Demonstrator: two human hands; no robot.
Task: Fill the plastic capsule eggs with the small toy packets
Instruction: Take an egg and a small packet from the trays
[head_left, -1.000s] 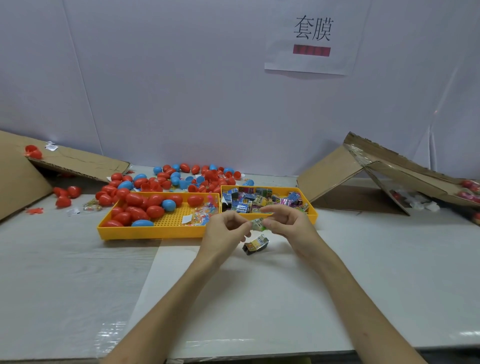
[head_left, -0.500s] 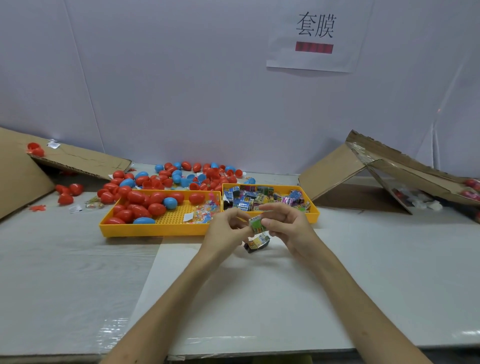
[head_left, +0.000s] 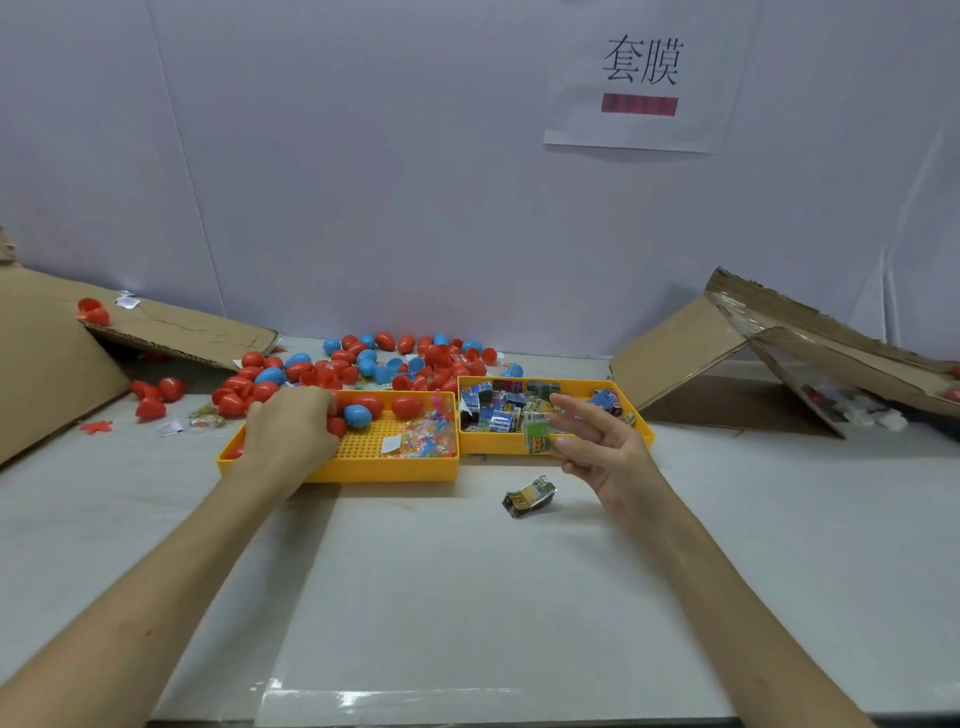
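Shifted from the toy packet (head_left: 537, 439) to the eggs (head_left: 408, 405) in the tray (head_left: 374, 470), seemingly to fetch one, the left hand (head_left: 291, 431) is curled there, grip unclear, while the packet is pinched by the right hand (head_left: 608, 447).

White table (head_left: 467, 597), with a shiny clear strip (head_left: 374, 699) near its front edge. Two yellow trays stood side by side and touching, toward the back: left tray (head_left: 363, 474), right tray (head_left: 493, 447). Behind them lay a loose heap of red and blue capsule eggs (head_left: 431, 358). One toy packet (head_left: 529, 497) lay alone just in front of the right tray. Far left: cardboard sheet (head_left: 47, 364), a few red eggs (head_left: 156, 395), a red star-shaped piece (head_left: 96, 427), a white sachet (head_left: 169, 428). Far right: folded cardboard (head_left: 675, 353).
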